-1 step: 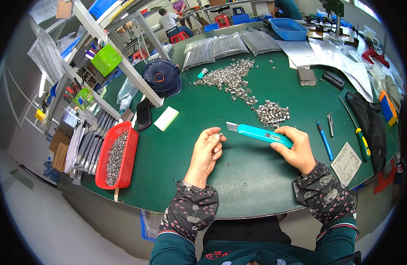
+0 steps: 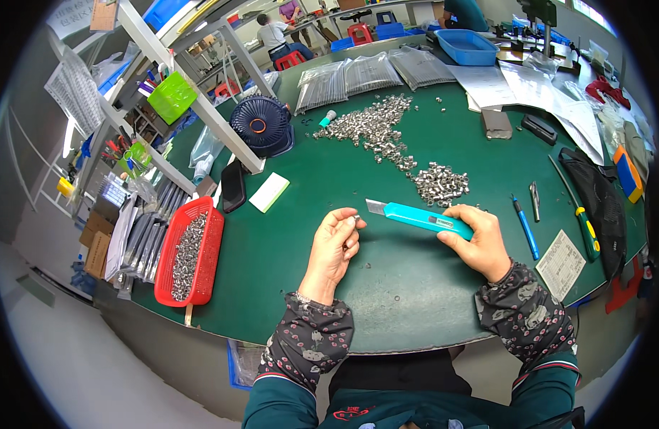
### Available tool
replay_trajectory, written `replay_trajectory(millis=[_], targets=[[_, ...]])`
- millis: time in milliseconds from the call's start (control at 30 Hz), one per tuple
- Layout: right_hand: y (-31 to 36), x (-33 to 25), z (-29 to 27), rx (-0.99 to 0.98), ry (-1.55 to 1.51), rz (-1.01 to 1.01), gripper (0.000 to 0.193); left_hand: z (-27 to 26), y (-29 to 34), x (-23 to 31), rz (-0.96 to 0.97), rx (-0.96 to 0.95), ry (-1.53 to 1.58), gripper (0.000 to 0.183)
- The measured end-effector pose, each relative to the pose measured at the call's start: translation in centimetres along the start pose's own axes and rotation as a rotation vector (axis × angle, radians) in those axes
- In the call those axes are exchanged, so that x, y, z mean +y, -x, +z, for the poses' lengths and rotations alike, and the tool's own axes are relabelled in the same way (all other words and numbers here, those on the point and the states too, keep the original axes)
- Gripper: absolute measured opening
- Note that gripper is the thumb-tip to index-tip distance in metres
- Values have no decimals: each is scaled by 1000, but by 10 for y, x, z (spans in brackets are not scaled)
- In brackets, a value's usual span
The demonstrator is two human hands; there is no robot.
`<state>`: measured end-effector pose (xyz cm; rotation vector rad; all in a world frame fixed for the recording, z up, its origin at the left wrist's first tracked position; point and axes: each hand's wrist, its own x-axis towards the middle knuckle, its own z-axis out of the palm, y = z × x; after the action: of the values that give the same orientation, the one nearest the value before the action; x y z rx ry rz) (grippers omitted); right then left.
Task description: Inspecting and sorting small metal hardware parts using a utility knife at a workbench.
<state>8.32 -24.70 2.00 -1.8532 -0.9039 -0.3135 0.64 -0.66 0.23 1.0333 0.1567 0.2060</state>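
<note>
Knife (image 2: 419,217) barely shifted since earlier frame; hands look unmoved. Right hand (image 2: 479,239) closed round knife's rear end, blade out, pointing left, just apart from left hand (image 2: 335,242). Left thumb and forefinger pinched nearly together on small metal piece (image 2: 356,218), other fingers curled. Both hands over green table (image 2: 286,243). Small pile (image 2: 444,184) of metal pieces beyond knife; red basket (image 2: 213,257) of them at left.
</note>
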Motion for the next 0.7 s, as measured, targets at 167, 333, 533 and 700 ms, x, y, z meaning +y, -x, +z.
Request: replay_trajectory(millis=[167, 333, 533, 700], targets=[[2, 6, 2, -91, 5, 36, 30, 3, 1, 0, 33, 26, -84, 14], [2, 5, 2, -164, 17, 45, 30, 7, 2, 2, 89, 45, -182, 13], [2, 5, 2, -177, 23, 50, 29, 7, 3, 1, 85, 11, -268, 13], [-3, -1, -4, 11, -79, 37, 28, 1, 1, 1, 25, -10, 1, 9]])
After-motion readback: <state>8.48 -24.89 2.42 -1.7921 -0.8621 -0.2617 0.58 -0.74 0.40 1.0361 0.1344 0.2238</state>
